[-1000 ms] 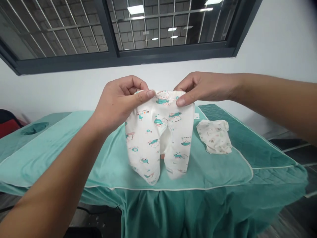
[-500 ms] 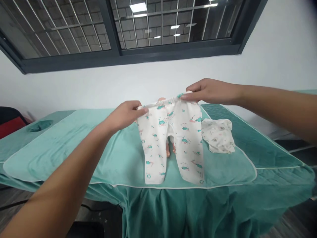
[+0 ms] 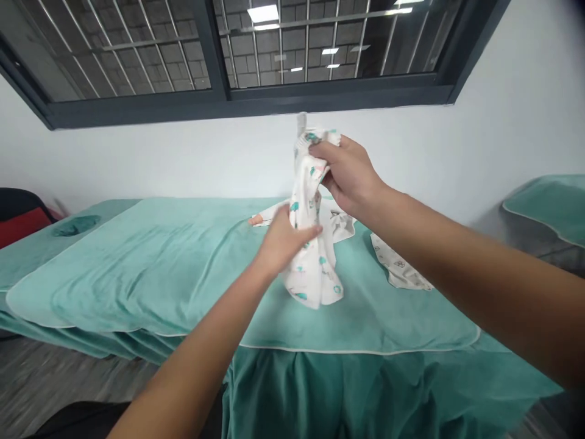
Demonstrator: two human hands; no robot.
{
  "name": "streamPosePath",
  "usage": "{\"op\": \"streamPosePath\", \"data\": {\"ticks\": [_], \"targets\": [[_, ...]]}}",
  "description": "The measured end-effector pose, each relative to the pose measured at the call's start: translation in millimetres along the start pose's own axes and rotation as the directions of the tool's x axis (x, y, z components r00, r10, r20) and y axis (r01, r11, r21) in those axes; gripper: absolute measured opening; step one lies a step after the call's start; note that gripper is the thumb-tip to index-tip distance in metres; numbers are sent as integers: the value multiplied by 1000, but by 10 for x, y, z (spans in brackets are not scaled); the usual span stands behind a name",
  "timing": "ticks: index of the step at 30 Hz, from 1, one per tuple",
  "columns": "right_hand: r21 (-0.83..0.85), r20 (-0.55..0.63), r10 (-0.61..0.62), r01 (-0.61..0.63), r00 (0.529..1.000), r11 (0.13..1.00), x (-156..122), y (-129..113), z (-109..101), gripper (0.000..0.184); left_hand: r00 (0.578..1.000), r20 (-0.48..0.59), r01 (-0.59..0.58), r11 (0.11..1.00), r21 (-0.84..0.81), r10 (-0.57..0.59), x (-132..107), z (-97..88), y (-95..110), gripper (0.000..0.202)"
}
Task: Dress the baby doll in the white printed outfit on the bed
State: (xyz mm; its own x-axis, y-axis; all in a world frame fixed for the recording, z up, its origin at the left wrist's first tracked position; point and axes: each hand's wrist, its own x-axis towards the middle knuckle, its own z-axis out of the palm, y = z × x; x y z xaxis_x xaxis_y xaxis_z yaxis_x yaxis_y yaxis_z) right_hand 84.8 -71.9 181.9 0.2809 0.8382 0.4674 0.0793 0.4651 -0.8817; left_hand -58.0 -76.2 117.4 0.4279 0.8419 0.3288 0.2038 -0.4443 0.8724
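Note:
A pair of white baby pants with green and pink prints hangs gathered lengthwise in the air. My right hand is closed on the pants near the waistband, fingers wrapped round the cloth. Lower down, my left hand is around the pants, its thumb across the front and its fingers partly hidden behind. Behind the pants lies a doll in a white top; its small hand shows at the end of a sleeve, and most of its body is hidden. Right of it, a folded white printed cloth is partly covered by my right forearm.
A light green blanket with white piping lies over the bed, whose darker green cover hangs down in front. A face hole is at the left. Behind are a white wall and a barred window. Another green cloth is at the right.
The pants were stretched wide by the waistband between both hands; now they are gathered narrow. My right hand has moved left, and my left hand has shifted from the waistband down to the legs.

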Motion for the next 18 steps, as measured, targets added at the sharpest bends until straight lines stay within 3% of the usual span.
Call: {"op": "streamPosePath", "data": {"ticks": [2,5,7,9,10,11,13,14,15,16,17,18], "targets": [[45,-66,54,-51,996,998,70,216,-78,22,996,53,66,997,35,-68,-115,45,-224,34],[62,-194,221,-213,956,975,-77,577,-135,35,981,-172,-89,996,25,92,-222,13,-387,28],[-47,-127,392,-400,911,915,-343,757,-119,40,946,-303,-132,991,-27,117,-234,-52,-407,25],[-253,35,541,-516,840,818,-664,844,-75,20,938,-347,-62,989,-133,12,-211,-109,-426,23],[-342,204,613,-531,763,775,-814,852,-51,14,933,-357,-13,984,-176,-51,-191,-125,-453,24],[-403,341,686,-560,643,724,-943,845,-33,15,923,-369,38,980,-198,-111,-168,-131,-499,25],[-486,595,725,-563,348,669,-1107,807,-23,29,889,-403,164,972,-166,-219,-120,-117,-645,28],[-529,656,713,-523,248,668,-1139,792,-34,36,870,-410,242,961,-130,-275,-97,-100,-740,32],[-562,686,697,-456,210,690,-1139,789,-55,42,852,-401,326,940,-99,-337,-77,-80,-841,35],[-588,685,688,-374,241,717,-1111,800,-84,46,835,-376,406,911,-72,-402,-60,-57,-941,40],[-608,658,677,-298,328,736,-1060,828,-121,46,820,-341,473,880,-49,-460,-46,-32,-1032,44],[-617,611,648,-240,454,749,-991,873,-162,43,813,-299,518,855,-22,-500,-33,-7,-1107,49]]}}
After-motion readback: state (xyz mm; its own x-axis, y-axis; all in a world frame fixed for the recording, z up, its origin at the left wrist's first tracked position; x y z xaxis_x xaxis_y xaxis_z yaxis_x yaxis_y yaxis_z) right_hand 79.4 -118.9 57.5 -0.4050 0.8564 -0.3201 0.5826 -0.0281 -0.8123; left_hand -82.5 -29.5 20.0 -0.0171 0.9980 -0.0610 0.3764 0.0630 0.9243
